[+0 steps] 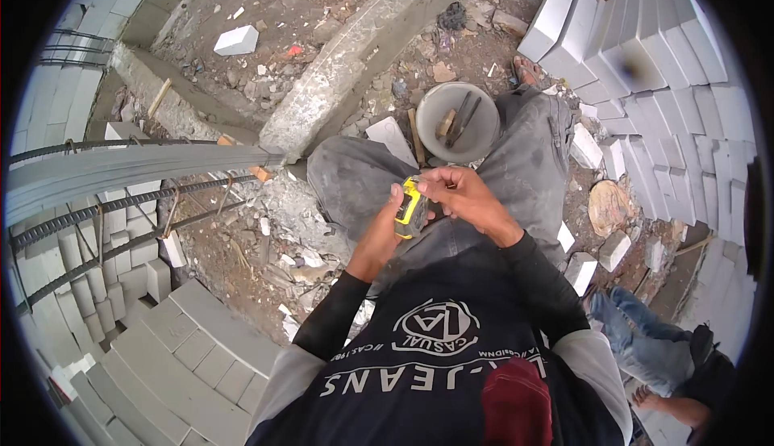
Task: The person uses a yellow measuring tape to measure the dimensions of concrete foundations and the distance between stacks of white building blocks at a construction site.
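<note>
Above my lap, a yellow and black tape measure (412,210) sits in my left hand (380,232), the fingers closed around its case. My right hand (474,201) reaches in from the other side, thumb and fingers curled against the top end of the tape measure. Whether those fingers pinch the blade's end is too small to make out. Just beyond both hands, between my knees, stands a round grey bucket (484,127). Inside it lie a couple of hand tools (461,123) with long handles.
Pale blocks (645,35) are stacked on the right, with more block walls (181,333) at lower left. Steel rebar (105,212) and a grey column edge (161,164) jut in from the left. A concrete beam (347,59) crosses the rubble. Another person's jeans (645,341) show at lower right.
</note>
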